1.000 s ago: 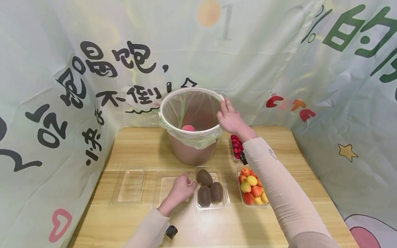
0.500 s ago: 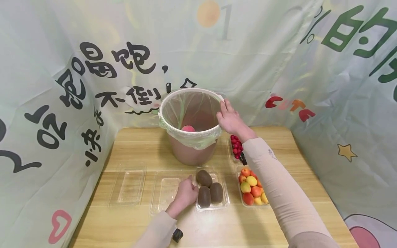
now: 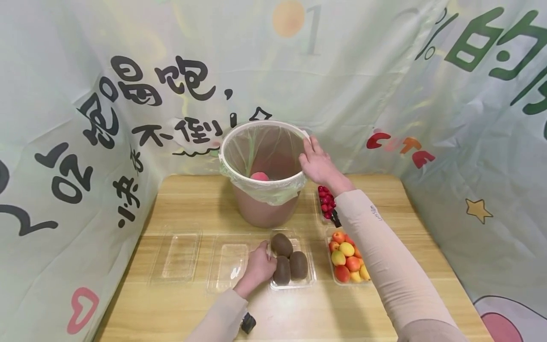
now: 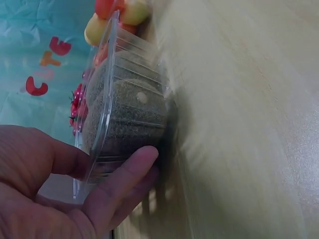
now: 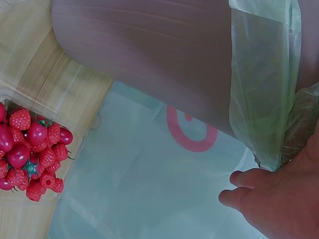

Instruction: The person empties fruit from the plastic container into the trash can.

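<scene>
My left hand (image 3: 259,265) is at the left side of a clear plastic fruit box (image 3: 295,287) that holds three brown kiwis (image 3: 298,265). In the left wrist view the thumb hooks over the box's rim while the other fingers press the outer wall from below, so the hand grips this side. A pinkish-brown trash can (image 3: 265,216) stands behind, lined with a thin green bag (image 3: 273,194). My right hand (image 3: 319,166) holds its white rim at the right; the thumb's hold is hidden in the right wrist view. A round pink fruit (image 3: 259,176) lies inside the can.
Two clear plastic boxes (image 3: 175,256) without fruit stand on the left of the wooden table (image 3: 141,308). To the right are a box of red and yellow fruits (image 3: 348,256), partly under the right sleeve, and a box of raspberries and cherry tomatoes (image 5: 35,149). Printed cloth walls surround the table.
My left hand has moved slightly right, from over the neighbouring box to the kiwi box's left edge, and takes hold there. The right hand stays on the can's rim.
</scene>
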The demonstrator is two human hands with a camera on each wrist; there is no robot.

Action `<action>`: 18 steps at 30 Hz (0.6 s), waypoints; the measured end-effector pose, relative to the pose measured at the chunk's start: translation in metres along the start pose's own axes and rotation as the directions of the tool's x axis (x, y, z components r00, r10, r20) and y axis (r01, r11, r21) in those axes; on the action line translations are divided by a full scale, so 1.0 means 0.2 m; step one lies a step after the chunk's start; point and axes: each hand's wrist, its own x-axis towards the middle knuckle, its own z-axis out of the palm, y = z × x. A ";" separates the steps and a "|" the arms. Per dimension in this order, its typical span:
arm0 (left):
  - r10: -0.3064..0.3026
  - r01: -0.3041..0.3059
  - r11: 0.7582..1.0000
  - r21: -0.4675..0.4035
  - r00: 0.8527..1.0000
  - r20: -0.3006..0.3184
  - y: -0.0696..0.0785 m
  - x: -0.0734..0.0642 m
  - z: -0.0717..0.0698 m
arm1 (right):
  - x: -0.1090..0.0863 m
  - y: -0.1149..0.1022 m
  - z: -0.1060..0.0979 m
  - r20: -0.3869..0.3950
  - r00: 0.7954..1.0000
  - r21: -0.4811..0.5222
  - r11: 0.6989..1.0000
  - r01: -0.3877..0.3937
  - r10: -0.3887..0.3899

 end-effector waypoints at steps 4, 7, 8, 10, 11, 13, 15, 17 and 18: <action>-0.011 0.011 1.000 0.005 1.000 0.003 0.01 0.01 0.01 | 0.00 0.00 0.00 0.005 1.000 0.003 1.000 -0.002 0.002; -0.021 0.022 0.999 -0.030 0.999 0.035 0.01 0.01 0.00 | -0.01 0.00 0.00 0.004 1.000 0.004 1.000 -0.004 0.004; -0.027 0.030 0.998 -0.049 0.998 0.051 0.01 0.01 0.00 | -0.01 0.00 0.00 0.002 1.000 0.002 1.000 -0.003 0.003; -0.039 0.047 0.994 -0.094 0.996 0.083 0.01 0.00 -0.02 | -0.01 0.00 0.00 0.001 1.000 -0.003 1.000 -0.001 0.001; -0.040 0.051 0.992 -0.112 0.994 0.097 0.01 0.00 -0.02 | -0.01 0.00 0.00 0.000 1.000 -0.003 1.000 0.000 0.000; -0.032 0.049 0.988 -0.144 0.993 0.115 0.01 0.00 -0.04 | 0.00 -0.01 0.00 -0.001 1.000 -0.007 1.000 0.002 -0.002; -0.022 0.043 0.985 -0.168 0.992 0.124 0.01 0.00 -0.06 | 0.00 -0.01 0.00 -0.003 1.000 -0.007 1.000 0.002 -0.002; -0.015 0.038 0.983 -0.180 0.992 0.126 0.02 0.01 -0.08 | 0.00 0.00 0.00 -0.003 1.000 -0.005 1.000 0.001 -0.001; -0.013 0.037 0.982 -0.186 0.992 0.127 0.02 0.01 -0.09 | 0.00 0.00 0.00 -0.003 1.000 -0.005 1.000 0.000 0.000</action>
